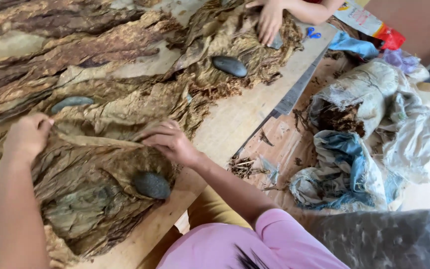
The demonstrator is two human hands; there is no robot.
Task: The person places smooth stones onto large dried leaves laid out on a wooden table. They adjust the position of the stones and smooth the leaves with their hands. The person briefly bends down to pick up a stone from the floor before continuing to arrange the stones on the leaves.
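A big pile of dried brown leaves [100, 74] covers a wooden table [235, 119]. My left hand [28, 137] pinches the left edge of one crinkled leaf [95, 144]. My right hand [167, 142] grips the same leaf's right edge, so it stretches flat between both hands. A dark smooth stone [151, 185] rests on the leaves just below my right hand.
Two more stones [230, 66] [71, 102] lie on the leaf pile. Another person's hand [269, 20] presses on leaves at the top. Blue scissors [313, 34] lie near it. Sacks and plastic bags [354, 149] with leaf scraps sit on the floor at right.
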